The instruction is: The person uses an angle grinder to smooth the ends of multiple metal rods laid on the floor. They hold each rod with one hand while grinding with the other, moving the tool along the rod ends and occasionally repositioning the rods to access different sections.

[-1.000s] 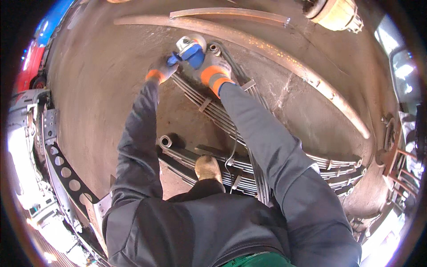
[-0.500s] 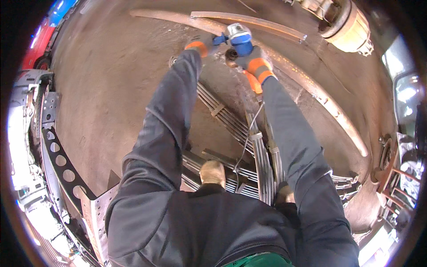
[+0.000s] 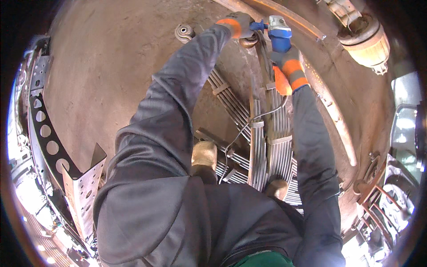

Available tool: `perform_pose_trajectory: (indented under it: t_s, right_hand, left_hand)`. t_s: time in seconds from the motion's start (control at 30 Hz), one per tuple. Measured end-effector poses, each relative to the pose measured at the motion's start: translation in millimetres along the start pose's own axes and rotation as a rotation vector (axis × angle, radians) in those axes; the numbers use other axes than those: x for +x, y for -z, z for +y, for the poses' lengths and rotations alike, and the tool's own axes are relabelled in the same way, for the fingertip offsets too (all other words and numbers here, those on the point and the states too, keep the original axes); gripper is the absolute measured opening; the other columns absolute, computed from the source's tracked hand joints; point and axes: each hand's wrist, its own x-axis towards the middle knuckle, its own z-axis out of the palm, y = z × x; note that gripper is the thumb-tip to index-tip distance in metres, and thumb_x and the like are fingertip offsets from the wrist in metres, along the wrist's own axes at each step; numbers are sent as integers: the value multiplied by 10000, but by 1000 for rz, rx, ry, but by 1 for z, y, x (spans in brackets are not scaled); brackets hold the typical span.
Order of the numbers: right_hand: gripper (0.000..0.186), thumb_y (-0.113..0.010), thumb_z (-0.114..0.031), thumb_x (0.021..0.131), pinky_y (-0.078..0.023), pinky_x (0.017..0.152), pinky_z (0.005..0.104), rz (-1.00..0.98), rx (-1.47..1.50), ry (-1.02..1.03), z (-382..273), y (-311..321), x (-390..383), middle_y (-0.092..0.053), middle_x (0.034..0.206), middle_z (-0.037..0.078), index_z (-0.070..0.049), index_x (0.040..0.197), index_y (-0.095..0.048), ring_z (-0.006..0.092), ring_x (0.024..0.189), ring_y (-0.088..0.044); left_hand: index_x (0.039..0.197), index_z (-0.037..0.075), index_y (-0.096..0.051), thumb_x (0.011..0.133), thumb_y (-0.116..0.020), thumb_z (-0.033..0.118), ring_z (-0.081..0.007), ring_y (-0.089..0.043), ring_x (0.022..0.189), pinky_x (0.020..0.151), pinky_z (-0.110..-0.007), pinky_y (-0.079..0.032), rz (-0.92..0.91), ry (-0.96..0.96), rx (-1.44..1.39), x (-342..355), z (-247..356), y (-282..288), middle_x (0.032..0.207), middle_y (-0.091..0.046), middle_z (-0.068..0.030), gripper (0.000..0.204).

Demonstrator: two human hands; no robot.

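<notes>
Both of my gloved hands hold a blue angle grinder with a silver head, over the far end of some stacked leaf springs. My left hand, in a grey and orange glove, is closed on its blue side handle. Around the body is my right hand, also closed. An orange piece shows beside the right wrist, and a grey cable trails back toward my boots. Below the left hand lies a rusty spring eye. The grinder's disc is hidden.
Another leaf spring with a rolled eye slants across the floor. My boots stand among the springs. A long rusty bar curves along the right. Perforated metal beams line the left; a cylindrical part lies far right.
My view has shifted, and the hands with the grinder now appear farther right. More of the leaf springs shows between my arms. Both hands keep their hold.
</notes>
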Motion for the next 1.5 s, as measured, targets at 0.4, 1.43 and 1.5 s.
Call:
perform_pose_trajectory:
  t_s: [0.4, 1.43, 1.5]
  right_hand:
    - [705, -837, -481, 648, -558, 894, 483, -166, -118, -15, -46, 9, -19, -736, 1142, 214, -31, 1164, -668, 399, 1046, -721]
    - [567, -830, -468, 743, -549, 961, 495, -442, -604, 508, -52, 9, -9, -732, 1179, 224, -71, 1140, -749, 396, 1106, -706]
    - [520, -772, -475, 847, -554, 956, 504, -539, -884, 584, -41, -6, -20, -725, 1185, 234, -54, 1150, -759, 412, 1101, -705]
  left_hand:
    - [1335, 130, -637, 924, -619, 460, -403, -671, 1157, 953, -532, -536, -36, -49, 117, -41, -12, 30, 1292, -684, -205, 528]
    - [1135, 73, -685, 821, -732, 331, -434, -678, 1080, 909, -497, -547, 378, 256, -3, -125, -17, -21, 1154, -716, -202, 409]
    - [1129, 149, -749, 837, -675, 403, -363, -726, 1022, 886, -487, -565, 272, 448, 84, -133, -11, -13, 1112, -750, -165, 394]
